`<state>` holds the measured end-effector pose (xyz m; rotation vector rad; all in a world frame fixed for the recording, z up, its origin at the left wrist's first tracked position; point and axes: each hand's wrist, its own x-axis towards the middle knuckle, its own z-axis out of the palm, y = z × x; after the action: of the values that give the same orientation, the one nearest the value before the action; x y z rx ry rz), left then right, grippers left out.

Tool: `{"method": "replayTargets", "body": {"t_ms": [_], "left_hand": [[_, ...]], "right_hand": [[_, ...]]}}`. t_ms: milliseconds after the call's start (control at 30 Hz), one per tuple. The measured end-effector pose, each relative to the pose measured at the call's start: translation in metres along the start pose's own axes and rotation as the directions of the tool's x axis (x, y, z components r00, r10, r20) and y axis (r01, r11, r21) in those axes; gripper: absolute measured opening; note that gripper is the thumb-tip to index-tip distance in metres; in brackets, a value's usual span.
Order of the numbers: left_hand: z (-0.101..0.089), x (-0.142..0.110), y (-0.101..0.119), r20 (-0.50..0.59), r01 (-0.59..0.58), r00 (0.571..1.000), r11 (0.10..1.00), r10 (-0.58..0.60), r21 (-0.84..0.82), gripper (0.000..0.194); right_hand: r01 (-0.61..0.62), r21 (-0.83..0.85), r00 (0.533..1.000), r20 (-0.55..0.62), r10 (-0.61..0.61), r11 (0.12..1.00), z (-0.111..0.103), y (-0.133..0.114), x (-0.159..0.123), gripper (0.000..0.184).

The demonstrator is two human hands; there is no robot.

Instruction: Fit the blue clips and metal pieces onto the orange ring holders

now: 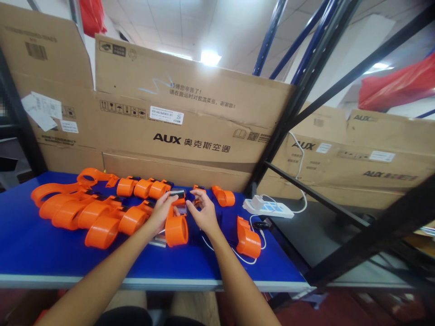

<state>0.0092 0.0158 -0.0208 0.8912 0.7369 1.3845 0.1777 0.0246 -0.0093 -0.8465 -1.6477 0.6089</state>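
My left hand [162,212] is closed around the upper part of an orange ring-shaped plastic piece [176,230], whose wide ring hangs below the fingers. A dark strip and a clear edge [178,194] show at the fingertips. Just to the right, my right hand [204,212] is raised with thumb and forefinger curved and apart; I see nothing between them. Several similar orange pieces [102,232] with dark parts lie in rows to the left. One orange piece [224,196] rests behind my right hand, and another [248,237] stands right of my forearm.
The blue tabletop [142,262] has a pale front edge. A white power strip [268,208] with a plug and white cables lies at the right, beside a small black object [261,225]. Cardboard [136,131] walls the back; dark metal posts [288,117] rise at right.
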Motion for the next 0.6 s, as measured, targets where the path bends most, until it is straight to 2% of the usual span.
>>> {"method": "replayTargets", "body": {"t_ms": [167,367,500,600], "left_hand": [[0.0003,0.0016,-0.0014,0.016,-0.026,1.0,0.999,0.026,0.024,0.043],[-0.0006,0.0025,-0.0051,0.044,-0.007,0.999,1.0,0.007,0.016,0.046],[-0.0007,0.0027,-0.0066,0.086,-0.028,0.996,0.999,0.026,0.022,0.049],[-0.0012,0.0043,-0.0075,0.075,-0.076,0.995,0.995,0.071,0.058,0.054]], "right_hand": [[0.057,0.026,0.996,0.07,-0.059,0.998,0.0013,-0.0047,-0.0001,0.031],[0.049,0.044,0.999,-0.013,-0.049,0.998,0.0042,-0.002,-0.0008,0.021],[0.079,0.004,0.997,-0.005,-0.079,0.997,0.002,-0.0038,0.0002,0.016],[0.111,-0.023,0.994,0.013,-0.111,0.994,0.0004,-0.0056,0.0005,0.014]]}}
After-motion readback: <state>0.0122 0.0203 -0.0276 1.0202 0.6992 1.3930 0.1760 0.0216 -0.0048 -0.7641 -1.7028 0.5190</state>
